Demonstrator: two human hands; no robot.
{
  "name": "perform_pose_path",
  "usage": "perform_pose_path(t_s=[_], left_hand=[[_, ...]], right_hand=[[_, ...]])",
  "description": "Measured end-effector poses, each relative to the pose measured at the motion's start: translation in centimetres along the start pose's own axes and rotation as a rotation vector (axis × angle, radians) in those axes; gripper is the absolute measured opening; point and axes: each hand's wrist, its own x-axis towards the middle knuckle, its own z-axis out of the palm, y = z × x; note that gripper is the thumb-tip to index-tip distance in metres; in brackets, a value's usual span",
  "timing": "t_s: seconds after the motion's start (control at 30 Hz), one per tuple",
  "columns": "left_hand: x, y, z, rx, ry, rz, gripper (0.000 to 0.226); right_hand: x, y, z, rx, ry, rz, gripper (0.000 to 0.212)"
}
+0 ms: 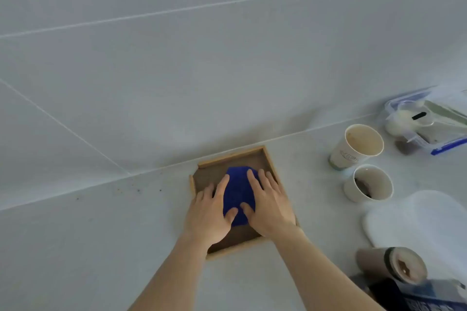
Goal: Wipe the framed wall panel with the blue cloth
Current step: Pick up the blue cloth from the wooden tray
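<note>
We look down on a framed panel (267,159) lying flat on a pale grey desk (101,235), its far edge near the seam where the desk meets the wall. The panel has a light wooden rim and a dark brown inner face. On that face, about the middle, lies the blue cloth (238,193), bunched into a rough many-sided pad.

Our left hand (209,214) rests on the near left part of the panel, its fingers (223,182) spread and laid flat, the thumb and forefinger lying over the cloth's left edge. Our right hand (269,207) lies on the panel's right part, its fingers flat and loosely spread, pressing on the cloth's right side with the thumb across its near end. Neither hand is curled around the cloth; both press it flat against the panel.

To the right of the panel, well apart, stand two paper cups: the farther cup (357,145) and the nearer cup (367,183). Beyond them sits a clear box (429,121) with blue clips. Nearer than the cups lies a white oval lid (417,219), and nearer still a brownish roll (394,266) lies on its side.
</note>
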Motion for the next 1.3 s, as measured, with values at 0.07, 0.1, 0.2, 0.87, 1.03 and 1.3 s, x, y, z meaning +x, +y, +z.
perform_pose_path(t_s=[0.07,0.1,0.2,0.87,1.03,1.3], left_hand=[[0.5,-0.2,0.1,0.017,0.018,0.003,0.083],[0.5,-0.2,0.2,0.020,0.040,0.004,0.081],[0.8,0.2,0.0,-0.036,0.084,-0.033,0.077],[-3.1,-3.0,-11.0,-0.369,0.312,0.059,0.041],[-6.5,-6.0,-15.6,-0.420,0.408,0.080,0.041],[-13.3,-11.1,-24.8,-0.543,0.586,0.178,0.041]], right_hand=[[0.5,0.2,0.2,-0.045,-0.036,-0.001,0.082],[0.6,0.2,0.3,-0.085,-0.034,-0.005,0.080],[1.2,-0.1,0.1,-0.145,-0.007,-0.005,0.074],[-1.4,-8.8,-3.8,0.172,0.284,0.024,0.039],[-3.1,-14.1,-5.5,0.326,0.380,0.004,0.043],[-6.7,-25.9,-8.4,0.827,0.440,-0.062,0.043]])
